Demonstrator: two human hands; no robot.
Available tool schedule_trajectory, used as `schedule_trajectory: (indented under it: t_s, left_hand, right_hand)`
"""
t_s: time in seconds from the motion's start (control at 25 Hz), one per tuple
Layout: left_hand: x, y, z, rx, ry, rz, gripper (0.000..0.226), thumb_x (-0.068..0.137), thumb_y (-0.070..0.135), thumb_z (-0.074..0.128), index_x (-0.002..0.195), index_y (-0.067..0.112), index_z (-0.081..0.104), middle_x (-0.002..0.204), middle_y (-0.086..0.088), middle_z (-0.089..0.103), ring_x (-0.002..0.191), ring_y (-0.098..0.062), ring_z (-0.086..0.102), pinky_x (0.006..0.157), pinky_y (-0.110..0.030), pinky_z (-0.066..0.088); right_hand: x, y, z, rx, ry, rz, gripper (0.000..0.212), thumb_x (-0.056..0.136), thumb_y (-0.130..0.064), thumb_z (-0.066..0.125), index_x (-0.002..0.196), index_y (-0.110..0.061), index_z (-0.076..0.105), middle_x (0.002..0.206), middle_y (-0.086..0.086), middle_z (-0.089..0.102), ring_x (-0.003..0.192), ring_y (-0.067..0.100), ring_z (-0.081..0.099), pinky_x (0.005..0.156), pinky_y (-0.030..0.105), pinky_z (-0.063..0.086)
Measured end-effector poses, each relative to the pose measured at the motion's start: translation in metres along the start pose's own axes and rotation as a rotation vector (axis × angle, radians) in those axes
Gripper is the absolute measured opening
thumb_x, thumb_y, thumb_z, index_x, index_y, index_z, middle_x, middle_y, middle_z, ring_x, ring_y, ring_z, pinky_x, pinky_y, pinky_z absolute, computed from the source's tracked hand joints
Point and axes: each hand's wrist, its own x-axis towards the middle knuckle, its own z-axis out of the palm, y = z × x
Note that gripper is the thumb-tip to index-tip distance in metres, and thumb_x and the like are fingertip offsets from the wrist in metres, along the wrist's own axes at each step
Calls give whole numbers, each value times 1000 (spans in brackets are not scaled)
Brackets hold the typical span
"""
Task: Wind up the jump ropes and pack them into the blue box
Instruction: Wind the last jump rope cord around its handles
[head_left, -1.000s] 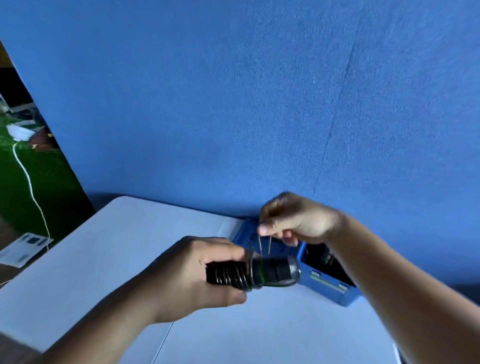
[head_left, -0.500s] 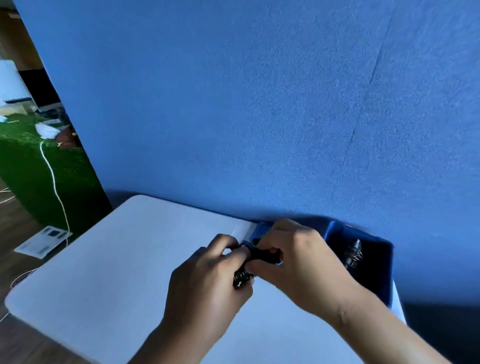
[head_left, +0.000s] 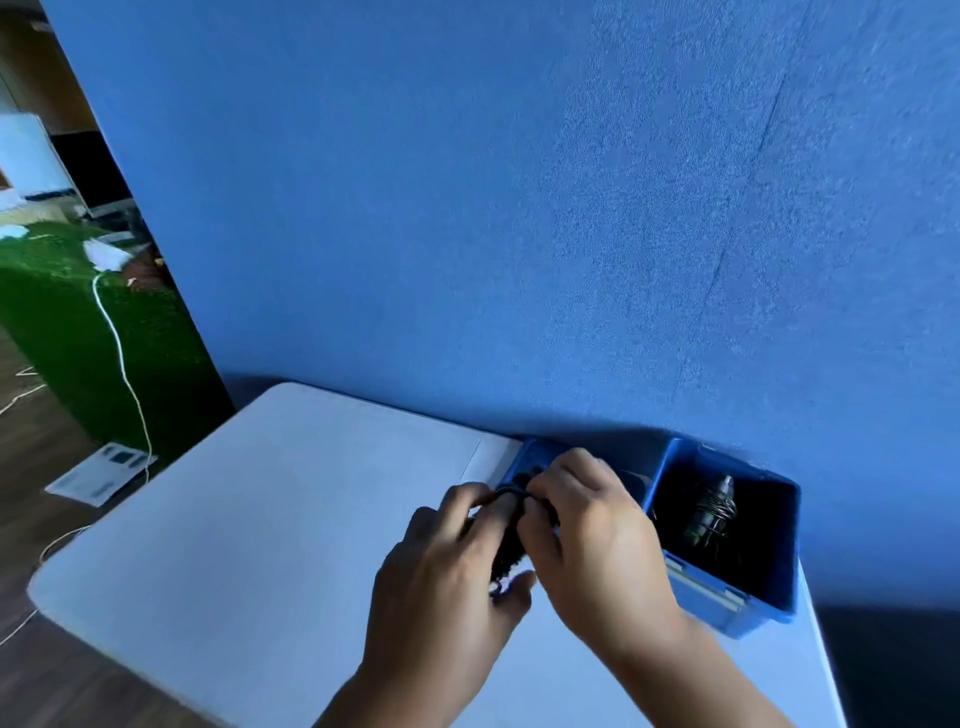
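— backdrop of rough blue felt wall across most of the view; below it, flat white tabletop. off to the left, green turf with thin white cable trailing over it.

— and on the tabletop?

— open blue plastic box at the right, close against the wall, with its blue lid folded out to the left. inside, already packed: one wound jump rope, dark handles with wire coiled round them, leaning on end.

— hands?

— both wrapped round a second bundle, black jump rope wound on its handles. left hand curled round the near end, thumb across it; right hand pinching the far end from above. mostly hidden by fingers, so cannot tell whether the loose end is tucked in.

— lie of the bundle?

— long axis running roughly away from the body, far end over the lid. just left of the box; cannot tell whether resting on the tabletop or lifted off it.

— so which way to go?

— rightward, over the box's left wall. right hand nearer the opening, so likely the one to carry. probably best to set it alongside the packed rope rather than on top.

— risk?

— coils springing loose on release; worth keeping a pinch on them until down inside. seems near the end of winding, with packing of this one not yet done.
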Motion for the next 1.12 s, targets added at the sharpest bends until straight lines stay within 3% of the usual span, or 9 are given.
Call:
schedule_trajectory:
  t_s: [0.2, 0.28, 0.36, 0.6, 0.76, 1.12]
  left_hand:
    - [-2, -1, -1, -161, -29, 27, 56, 84, 54, 45, 139, 56, 41, 133, 25, 39, 99, -12, 50, 68, -29, 55]
    - [3, -1, -6, -238, -102, 51, 56, 84, 56, 39, 141, 59, 34, 134, 26, 31, 108, -12, 46, 82, -34, 54]
    - [8, -3, -13, -296, -154, 62, 52, 84, 54, 41, 136, 58, 38, 128, 25, 29, 110, -12, 48, 87, -36, 52]
    - [15, -2, -15, -264, -26, 102, 44, 76, 45, 55, 120, 50, 48, 116, 20, 32, 98, -12, 53, 70, -34, 55]
    - [8, 4, -3, -193, 70, 52, 44, 75, 44, 56, 118, 47, 51, 118, 15, 37, 95, -16, 52, 61, -34, 55]
    - [9, 12, -5, -139, 57, 83, 45, 76, 45, 50, 121, 48, 54, 121, 14, 47, 91, -18, 46, 58, -33, 53]
  right_hand:
    - [-3, -1, -4, 218, 61, 68, 14, 89, -16, 58, 78, -23, 64, 85, -12, 52, 84, 14, 53, 71, 25, 45]
    - [2, 5, -8, 211, 60, 61, 15, 90, -14, 58, 78, -22, 63, 84, -11, 52, 84, 14, 52, 73, 23, 43]
    - [3, 9, -11, 194, 30, 30, 13, 91, -14, 58, 81, -22, 61, 85, -11, 51, 84, 13, 52, 73, 26, 44]
    - [-3, 11, -11, 187, 67, -42, 10, 88, -29, 59, 89, -20, 63, 92, -12, 52, 84, 16, 57, 66, 36, 55]
    - [-8, 16, -6, 161, 120, -69, 7, 86, -18, 68, 92, -15, 71, 101, -6, 60, 85, 20, 64, 68, 37, 58]
    - [1, 10, -12, 221, 294, 45, 7, 74, -13, 73, 76, -17, 78, 77, -7, 68, 62, 5, 64, 58, 17, 50]
